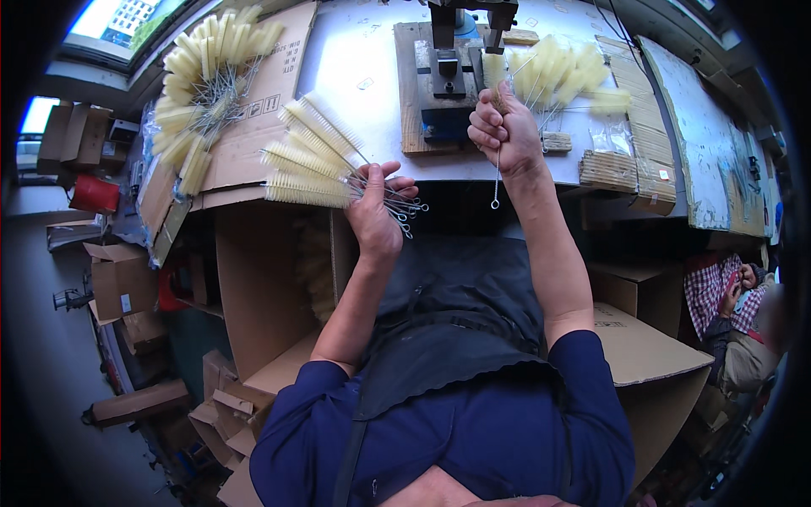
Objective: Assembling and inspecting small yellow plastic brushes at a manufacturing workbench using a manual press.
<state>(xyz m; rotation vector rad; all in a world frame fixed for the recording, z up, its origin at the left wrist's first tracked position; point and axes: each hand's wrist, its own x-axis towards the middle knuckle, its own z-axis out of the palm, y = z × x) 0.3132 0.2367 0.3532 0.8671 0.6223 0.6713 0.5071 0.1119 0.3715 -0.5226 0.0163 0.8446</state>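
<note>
My left hand (376, 211) is closed around a fanned bunch of bottle brushes (308, 165). Their pale yellow bristles point away to the left, and the looped wire ends stick out past my fingers. My right hand (511, 127) is raised beside the hand press (446, 76), its fingers wrapped round a single bottle brush. That brush's wire handle (497, 182) hangs below the fist, ending in a small loop; the fist covers part of the brush. Just beyond this hand, more yellow brushes (562, 72) lie in a heap on the white table (355, 59).
A large pile of brushes (190, 84) rests on flattened cardboard (262, 135) at the left. Cardboard strips (608, 171) lie at the table's right. Open cartons (270, 287) stand below the table edge on both sides. Another person (743, 321) sits at the far right.
</note>
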